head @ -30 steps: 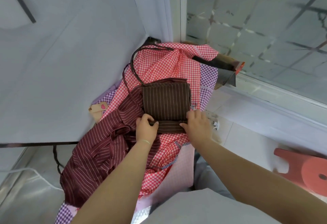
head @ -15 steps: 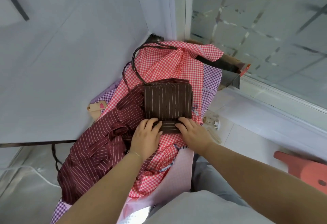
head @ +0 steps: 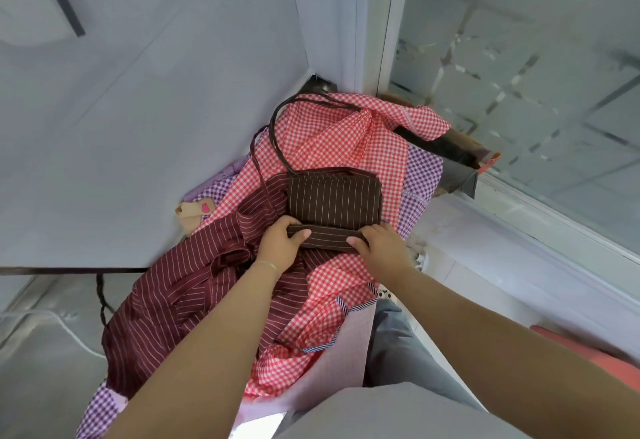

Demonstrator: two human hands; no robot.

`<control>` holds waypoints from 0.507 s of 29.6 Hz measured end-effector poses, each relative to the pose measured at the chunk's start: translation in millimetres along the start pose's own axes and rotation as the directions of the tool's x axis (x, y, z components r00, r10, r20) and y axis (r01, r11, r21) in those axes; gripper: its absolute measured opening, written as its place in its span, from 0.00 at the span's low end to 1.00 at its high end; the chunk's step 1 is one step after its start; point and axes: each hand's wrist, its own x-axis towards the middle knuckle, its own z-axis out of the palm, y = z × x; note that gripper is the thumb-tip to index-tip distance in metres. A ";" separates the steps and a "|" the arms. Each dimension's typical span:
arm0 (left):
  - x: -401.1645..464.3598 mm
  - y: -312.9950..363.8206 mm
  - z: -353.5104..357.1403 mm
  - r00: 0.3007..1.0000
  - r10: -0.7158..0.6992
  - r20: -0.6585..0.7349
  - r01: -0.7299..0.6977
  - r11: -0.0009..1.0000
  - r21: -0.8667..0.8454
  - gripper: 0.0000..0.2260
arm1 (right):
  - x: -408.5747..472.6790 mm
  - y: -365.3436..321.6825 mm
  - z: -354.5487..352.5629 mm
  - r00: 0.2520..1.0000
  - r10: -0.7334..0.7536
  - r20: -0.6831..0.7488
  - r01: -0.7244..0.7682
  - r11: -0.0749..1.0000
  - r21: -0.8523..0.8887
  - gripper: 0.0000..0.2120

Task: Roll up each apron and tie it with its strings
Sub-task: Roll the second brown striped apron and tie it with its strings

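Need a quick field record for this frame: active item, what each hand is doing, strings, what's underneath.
active item: brown striped apron, folded into a rectangle, near edge rolled into a narrow band
left hand: grips the left end of the rolled band, thumb on top
right hand: grips the right end of the rolled band
strings: dark, loose, looping away from the apron's far left corner, not tied
underneath: red checked apron; maroon striped apron to the left; purple checked apron to the right
roll progress: just begun
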 end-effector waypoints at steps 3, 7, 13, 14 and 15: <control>7.6 12.6 3.6 0.991 -0.120 -0.062 0.120 0.993 -0.012 0.11 | 9.6 -4.1 -5.7 0.992 0.122 0.015 -0.123 0.988 0.098 0.16; 16.8 27.2 5.4 0.971 -0.228 -0.072 0.231 0.972 0.033 0.20 | 17.0 -5.5 -6.0 0.982 0.117 -0.150 -0.135 0.985 -0.111 0.16; 44.0 37.8 -5.4 0.929 -0.369 0.030 0.363 0.923 0.130 0.32 | 8.6 -4.7 24.0 0.844 -0.517 -0.141 0.414 0.796 -0.442 0.19; 47.7 38.5 -5.5 0.927 -0.372 0.044 0.365 0.923 0.120 0.34 | 5.1 -7.0 28.0 0.853 -0.509 -0.113 0.417 0.797 -0.438 0.21; 49.3 43.2 -8.0 0.918 -0.393 0.058 0.386 0.917 0.102 0.34 | 7.9 -9.0 29.4 0.867 -0.489 -0.099 0.405 0.806 -0.432 0.22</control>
